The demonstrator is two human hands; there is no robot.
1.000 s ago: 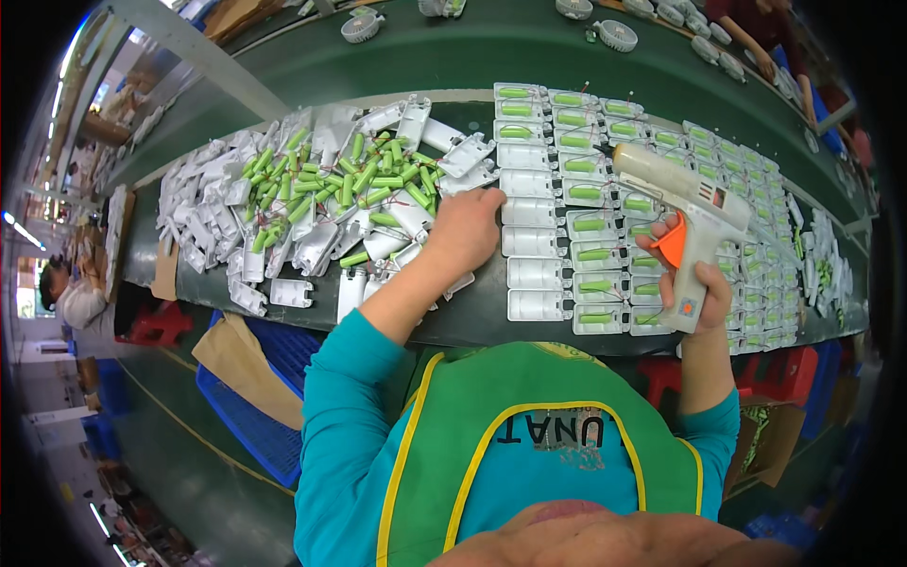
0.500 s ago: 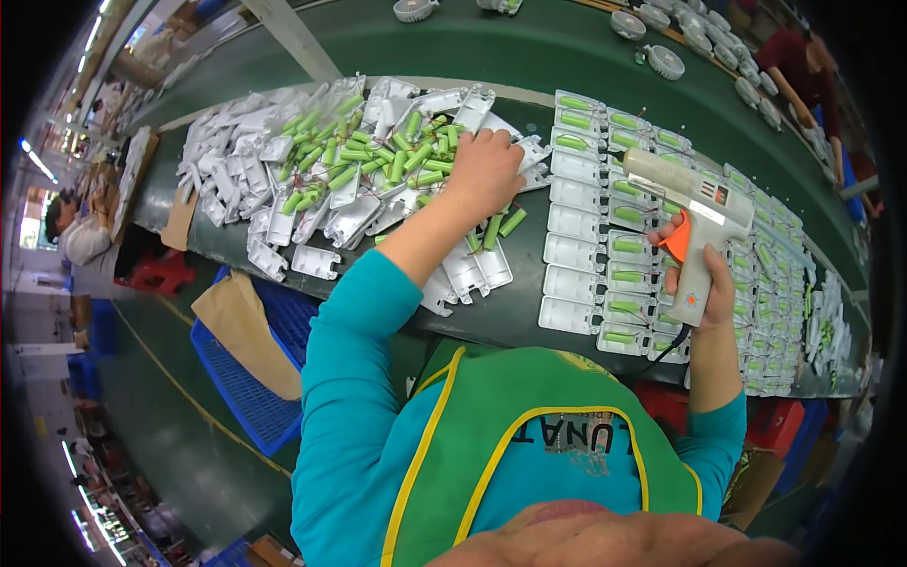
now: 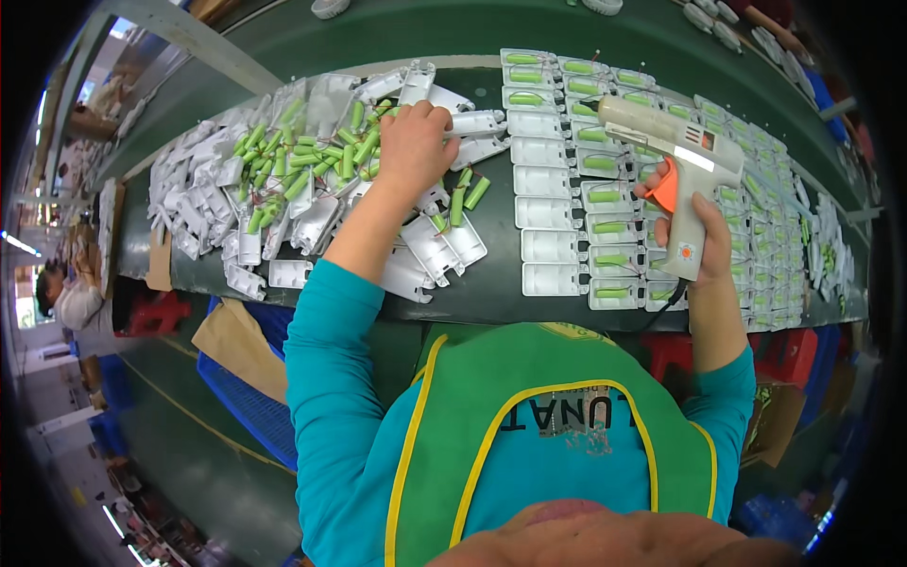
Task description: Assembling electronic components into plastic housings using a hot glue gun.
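Note:
My right hand is wrapped round the handle of a whitish glue gun with an orange trigger. Its nozzle points left over rows of white plastic shells, many carrying a green cylindrical battery with thin wires. At the left my left hand reaches into a heap with curled fingers; the fingertips are hidden, so what they grip does not show. Around it lie loose green batteries and jumbled white shells. Two batteries rest just right of my left wrist.
A green conveyor belt runs behind the dark worktable, with round white parts on it. A blue crate holding brown cardboard stands on the floor at left. Red stools are under the table. Another person sits far left.
My left hand has moved a little left within the heap, its fingers still curled. The whole view has shifted, and the glue gun stays in my right hand over the rows.

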